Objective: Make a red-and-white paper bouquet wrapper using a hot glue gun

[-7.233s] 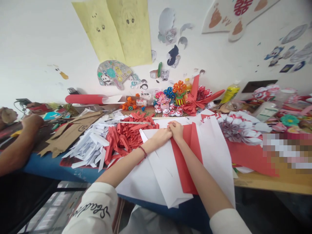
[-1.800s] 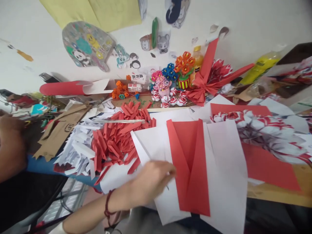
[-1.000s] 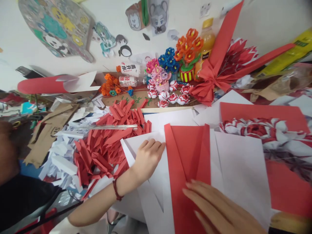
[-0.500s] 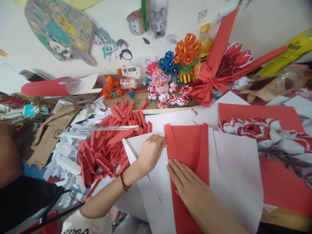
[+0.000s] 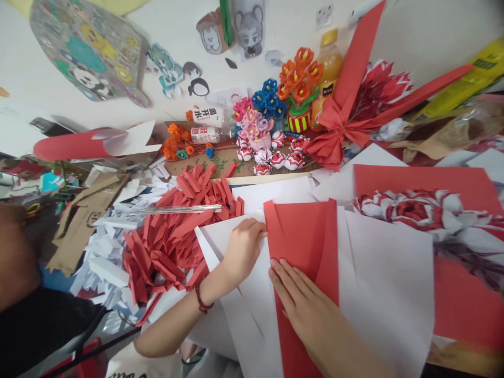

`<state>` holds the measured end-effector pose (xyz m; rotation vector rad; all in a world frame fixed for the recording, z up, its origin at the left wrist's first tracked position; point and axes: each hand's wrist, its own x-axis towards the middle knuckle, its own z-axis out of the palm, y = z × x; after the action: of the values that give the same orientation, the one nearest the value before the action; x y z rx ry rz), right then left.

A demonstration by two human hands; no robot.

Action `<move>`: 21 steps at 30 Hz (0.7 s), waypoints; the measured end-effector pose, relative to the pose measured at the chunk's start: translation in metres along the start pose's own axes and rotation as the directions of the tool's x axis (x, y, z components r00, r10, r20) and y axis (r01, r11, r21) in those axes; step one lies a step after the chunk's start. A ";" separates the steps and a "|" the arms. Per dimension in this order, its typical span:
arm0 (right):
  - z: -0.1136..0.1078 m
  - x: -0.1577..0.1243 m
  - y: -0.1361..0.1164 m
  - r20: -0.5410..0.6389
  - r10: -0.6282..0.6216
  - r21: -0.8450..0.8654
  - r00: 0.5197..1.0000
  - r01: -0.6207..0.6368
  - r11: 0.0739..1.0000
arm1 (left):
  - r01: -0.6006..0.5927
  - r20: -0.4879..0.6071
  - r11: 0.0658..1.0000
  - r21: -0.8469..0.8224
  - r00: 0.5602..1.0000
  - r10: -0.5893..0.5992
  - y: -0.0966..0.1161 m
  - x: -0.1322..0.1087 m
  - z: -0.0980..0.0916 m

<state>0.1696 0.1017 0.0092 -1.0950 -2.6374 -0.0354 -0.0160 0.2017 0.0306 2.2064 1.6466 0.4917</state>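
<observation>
A long red paper (image 5: 303,226) with folded side edges lies over white sheets (image 5: 388,283) in front of me. My left hand (image 5: 244,247) is closed at the red paper's left edge, its thumb and finger pressed together there; whether they grip the edge is too small to tell. Flat on the red paper, my right hand (image 5: 305,299) has its fingers stretched out and holds nothing. Left of my hands is a heap of folded red strips (image 5: 173,241), with thin wires (image 5: 177,209) lying across it.
White paper strips (image 5: 106,257) and brown cardboard (image 5: 82,220) lie at the left. Red-and-white paper flowers (image 5: 413,210) sit at the right. Behind are small craft flowers (image 5: 270,100), an orange drink bottle (image 5: 329,68) and a red bow (image 5: 338,128). Another person's arm (image 5: 18,257) shows at the left edge.
The view has shifted slightly. My two hands keep nearly the same places on the red paper.
</observation>
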 end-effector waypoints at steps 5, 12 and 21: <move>0.001 0.001 0.000 -0.016 0.002 0.004 1.000 -0.002 1.000 | -0.036 -0.007 0.999 0.015 0.999 0.036 0.000 0.001 0.001; 0.001 -0.001 0.000 0.023 -0.009 0.029 1.000 0.008 1.000 | -0.037 0.036 0.998 0.049 0.999 0.035 0.002 0.000 0.002; -0.001 -0.004 -0.003 0.083 0.010 0.020 0.997 -0.012 1.000 | -0.050 0.078 0.969 0.240 0.996 0.033 -0.003 0.004 -0.019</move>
<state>0.1705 0.0965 0.0089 -1.1271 -2.6983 0.0403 -0.0263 0.2071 0.0465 2.4047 1.7030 0.2261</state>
